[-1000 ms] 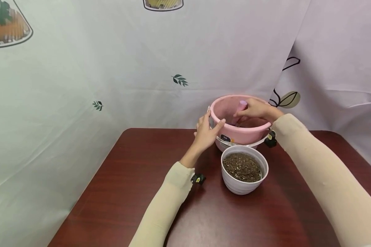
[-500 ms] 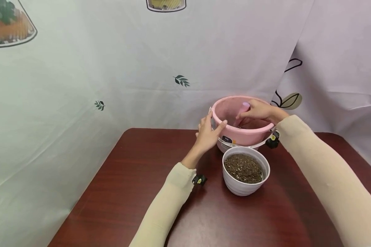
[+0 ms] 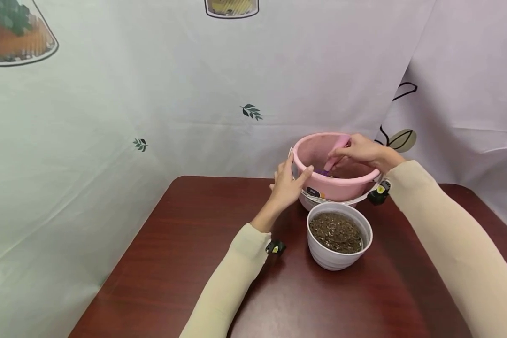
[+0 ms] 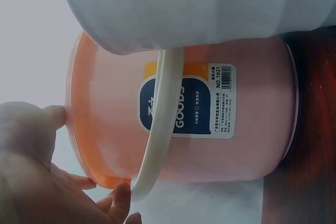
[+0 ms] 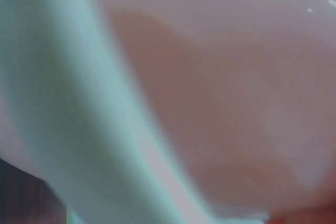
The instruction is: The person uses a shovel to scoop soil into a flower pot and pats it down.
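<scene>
A pink bucket [image 3: 340, 188] with a white handle [image 4: 160, 129] stands at the back of the table. My left hand [image 3: 286, 187] holds its left rim, thumb at the near edge and fingers round the outer side. Inside the bucket, my right hand [image 3: 366, 151] grips the pink handle of a trowel [image 3: 342, 142]. The trowel tilts up to the right; a bit of purple shows at its lower end, the rest hidden by the rim. The right wrist view holds only the blurred bucket wall [image 5: 236, 103] and handle. In front stands a white pot [image 3: 330, 260] holding dark soil [image 3: 336, 232].
The pot stands close against the bucket's front. Brown wooden table [image 3: 181, 244] stretches left and forward. Behind it hangs a pale printed cloth [image 3: 194, 84], close to the bucket's back.
The trowel's handle has risen and tilts further right, with my right hand moving along. Purple now shows at its lower end. The left hand keeps its hold; the whole view shifts slightly.
</scene>
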A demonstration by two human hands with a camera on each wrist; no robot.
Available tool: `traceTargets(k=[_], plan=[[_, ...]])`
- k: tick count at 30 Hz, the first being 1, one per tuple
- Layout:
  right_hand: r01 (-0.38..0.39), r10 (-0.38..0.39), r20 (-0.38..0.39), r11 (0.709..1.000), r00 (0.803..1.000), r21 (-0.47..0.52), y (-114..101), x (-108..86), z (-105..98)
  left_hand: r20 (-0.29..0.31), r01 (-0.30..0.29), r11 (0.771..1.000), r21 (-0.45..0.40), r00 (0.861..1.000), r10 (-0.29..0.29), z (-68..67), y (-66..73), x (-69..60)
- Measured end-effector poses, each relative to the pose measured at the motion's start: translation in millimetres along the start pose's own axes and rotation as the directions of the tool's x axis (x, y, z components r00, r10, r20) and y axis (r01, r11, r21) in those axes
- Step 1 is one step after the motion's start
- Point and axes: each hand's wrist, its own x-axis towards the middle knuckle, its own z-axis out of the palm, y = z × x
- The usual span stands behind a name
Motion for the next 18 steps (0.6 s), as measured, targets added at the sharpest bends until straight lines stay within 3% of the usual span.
traceTargets(k=[5,11,14,18], plan=[[0.001,0.017,-0.112,0.987,0.994,0.163,-9.3,-13.6,-8.6,-0.012,0.012,1.0,-0.026,1.0,-0.013,-0.2,0.1,0.9],[0.008,0.036,-0.09,0.897,0.995,0.442,-12.8,-25.9,-19.4,-0.024,-0.006,1.0,-0.028,1.0,0.005,-0.2,0.7,0.8],[0.009,0.049,-0.101,0.858,0.994,0.513,-11.8,-30.8,-21.2,-0.034,-0.01,1.0,-0.028,0.999,0.009,1.0,0.8,-0.3],[0.031,0.078,-0.169,0.828,0.983,0.56,-9.8,-37.8,-22.0,-0.051,-0.013,0.999,-0.04,0.999,0.011,2.2,1.1,-2.4]])
